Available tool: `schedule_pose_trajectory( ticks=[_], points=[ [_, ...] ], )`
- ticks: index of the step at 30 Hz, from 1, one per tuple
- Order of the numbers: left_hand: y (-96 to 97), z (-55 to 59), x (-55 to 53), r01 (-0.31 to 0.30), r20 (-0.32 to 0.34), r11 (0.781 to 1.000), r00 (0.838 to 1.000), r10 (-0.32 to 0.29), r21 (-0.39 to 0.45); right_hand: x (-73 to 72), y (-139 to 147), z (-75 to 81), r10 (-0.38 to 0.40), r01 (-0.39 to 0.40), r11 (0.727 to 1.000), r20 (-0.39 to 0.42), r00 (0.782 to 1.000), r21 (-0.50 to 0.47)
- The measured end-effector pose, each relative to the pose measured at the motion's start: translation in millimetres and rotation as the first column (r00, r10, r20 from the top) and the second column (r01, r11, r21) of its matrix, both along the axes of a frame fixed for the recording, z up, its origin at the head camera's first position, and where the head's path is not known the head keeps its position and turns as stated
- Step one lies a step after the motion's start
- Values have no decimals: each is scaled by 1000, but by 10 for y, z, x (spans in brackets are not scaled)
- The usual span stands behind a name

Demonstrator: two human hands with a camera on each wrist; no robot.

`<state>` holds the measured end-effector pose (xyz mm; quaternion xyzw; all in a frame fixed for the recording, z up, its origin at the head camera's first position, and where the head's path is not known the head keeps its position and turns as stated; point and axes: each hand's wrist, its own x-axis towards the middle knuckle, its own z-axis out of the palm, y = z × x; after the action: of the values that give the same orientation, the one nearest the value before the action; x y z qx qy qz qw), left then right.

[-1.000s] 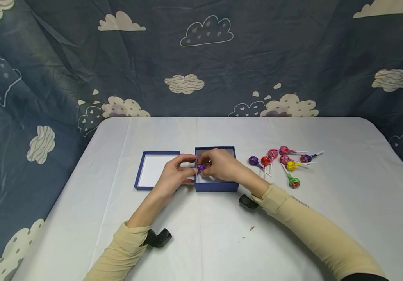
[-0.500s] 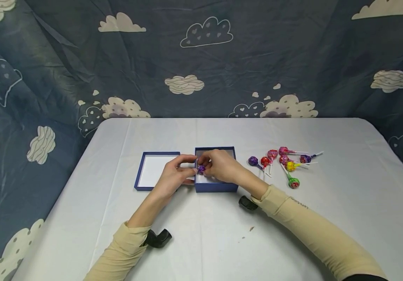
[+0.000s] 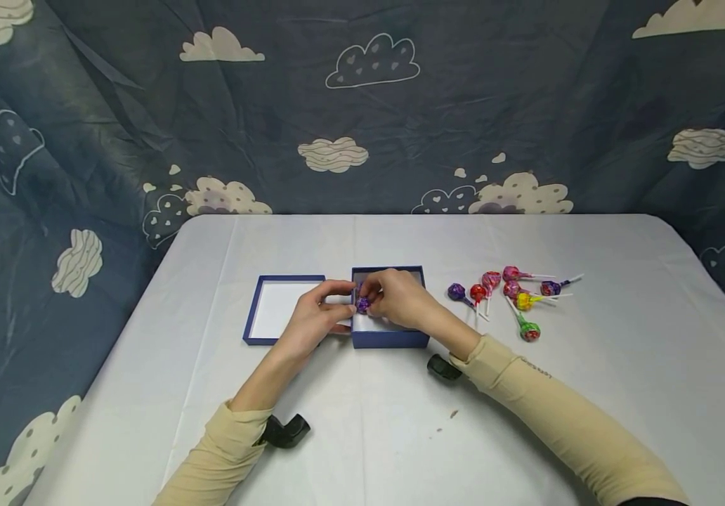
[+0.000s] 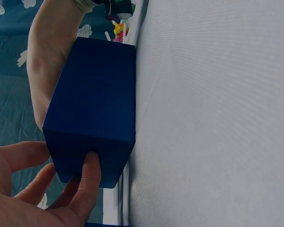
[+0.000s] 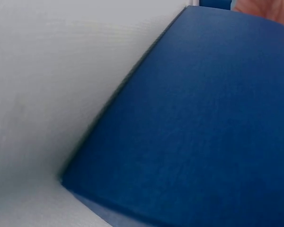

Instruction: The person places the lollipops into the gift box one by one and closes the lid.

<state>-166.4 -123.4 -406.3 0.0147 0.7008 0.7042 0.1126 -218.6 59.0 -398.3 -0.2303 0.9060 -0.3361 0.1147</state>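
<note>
A dark blue box [image 3: 390, 340] with a pale inside stands uncovered mid-table. My left hand [image 3: 312, 316] holds its left side; in the left wrist view a finger [image 4: 91, 177] of that hand presses the outer wall while others reach to the upper edge. Inside the box near the left wall, my right hand [image 3: 397, 299] pinches a purple-wrapped lollipop [image 3: 362, 304], its stick hidden. The right wrist view is mostly filled by the box's blue outer wall [image 5: 189, 118], which hides the right fingers.
Left of the box lies its blue-rimmed lid [image 3: 283, 306], white inside up. To the right lie several wrapped lollipops, among them a purple one [image 3: 456, 291], a yellow one [image 3: 523, 301] and a green one [image 3: 530, 330]. Small brown specks [image 3: 454, 413] mark the white tabletop.
Almost nothing differs: both hands keep their places at the box, and the purple lollipop shifts only very slightly in the right fingers. The head view tilts up a little.
</note>
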Motion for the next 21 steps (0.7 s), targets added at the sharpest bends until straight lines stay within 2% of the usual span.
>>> schedule_pose_trajectory(
  ticks=[13, 21],
  points=[
    [15, -23, 9, -1, -5, 1000, 1000, 1, 2, 40, 9, -12, -5, 5, 1000, -15, 1000, -23],
    [13, -4, 8, -9, -11, 1000, 1000, 9, -7, 77, 74, 100, -2, -1, 995, -33, 999, -95]
  ],
)
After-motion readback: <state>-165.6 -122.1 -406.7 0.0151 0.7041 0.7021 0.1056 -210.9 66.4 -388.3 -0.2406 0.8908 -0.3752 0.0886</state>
